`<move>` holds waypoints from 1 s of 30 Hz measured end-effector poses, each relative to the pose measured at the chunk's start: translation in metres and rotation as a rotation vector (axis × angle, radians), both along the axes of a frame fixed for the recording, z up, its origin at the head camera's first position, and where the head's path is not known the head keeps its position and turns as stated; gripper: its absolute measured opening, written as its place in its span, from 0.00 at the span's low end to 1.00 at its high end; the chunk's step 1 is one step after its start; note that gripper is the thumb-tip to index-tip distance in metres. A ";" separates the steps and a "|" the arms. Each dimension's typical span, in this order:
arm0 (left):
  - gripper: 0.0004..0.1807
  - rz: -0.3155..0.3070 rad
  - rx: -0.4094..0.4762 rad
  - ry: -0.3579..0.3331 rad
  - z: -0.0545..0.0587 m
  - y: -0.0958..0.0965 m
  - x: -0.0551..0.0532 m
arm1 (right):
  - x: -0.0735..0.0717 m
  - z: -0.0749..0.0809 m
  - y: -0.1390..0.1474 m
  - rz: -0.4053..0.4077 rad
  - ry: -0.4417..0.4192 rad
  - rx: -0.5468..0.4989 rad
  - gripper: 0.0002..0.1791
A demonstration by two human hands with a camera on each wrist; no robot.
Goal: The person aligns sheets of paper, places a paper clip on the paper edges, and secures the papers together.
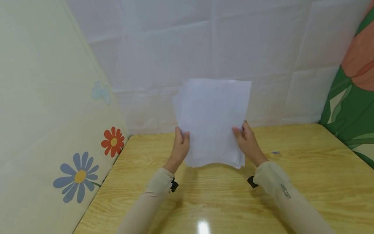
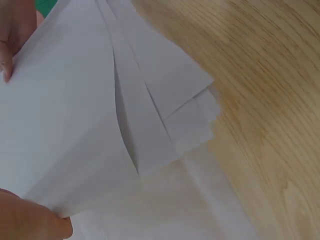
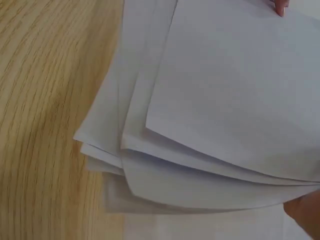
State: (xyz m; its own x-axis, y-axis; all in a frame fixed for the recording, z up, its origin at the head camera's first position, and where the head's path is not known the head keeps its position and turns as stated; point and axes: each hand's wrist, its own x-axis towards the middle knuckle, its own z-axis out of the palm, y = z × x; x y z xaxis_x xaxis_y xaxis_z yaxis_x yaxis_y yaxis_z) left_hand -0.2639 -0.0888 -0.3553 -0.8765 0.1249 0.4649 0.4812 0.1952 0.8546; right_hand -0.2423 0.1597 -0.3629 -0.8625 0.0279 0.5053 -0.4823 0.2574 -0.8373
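A loose stack of white paper sheets [image 1: 214,117] is held up over the table in the head view, its edges fanned and uneven. My left hand [image 1: 180,148] grips the stack's left edge, thumb on the front face. On the opposite edge my right hand [image 1: 247,141] pinches the sheets, thumb also in front. In the left wrist view the paper sheets [image 2: 70,110] spread apart at their corners, with the left thumb [image 2: 35,220] at the bottom left. The right wrist view shows several layered paper corners [image 3: 215,100] splayed above the wood, and part of the right hand [image 3: 305,212] at the edge.
The wood-grain table [image 1: 216,195] runs back to a wall covered in creased white sheeting [image 1: 163,58]. A small purplish object [image 1: 275,152] lies right of the right hand. Flower-decorated panels stand at the left [image 1: 79,177] and right [image 1: 359,107].
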 end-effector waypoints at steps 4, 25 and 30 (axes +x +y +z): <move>0.16 -0.020 0.036 0.033 -0.002 0.001 0.001 | -0.001 -0.002 -0.002 0.013 0.050 -0.061 0.17; 0.19 -0.081 0.163 -0.092 -0.003 0.001 0.016 | -0.004 -0.030 -0.009 0.055 0.035 -0.217 0.17; 0.24 -0.115 0.206 -0.100 -0.004 0.001 0.016 | -0.004 -0.031 -0.009 0.048 0.006 -0.219 0.18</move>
State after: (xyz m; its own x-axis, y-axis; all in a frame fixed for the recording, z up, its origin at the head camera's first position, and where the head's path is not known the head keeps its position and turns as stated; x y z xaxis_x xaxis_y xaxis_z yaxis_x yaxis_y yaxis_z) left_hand -0.2475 -0.0878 -0.3597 -0.9049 0.1384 0.4025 0.4011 -0.0393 0.9152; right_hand -0.2461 0.1508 -0.3938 -0.8622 0.0966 0.4972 -0.4951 0.0468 -0.8676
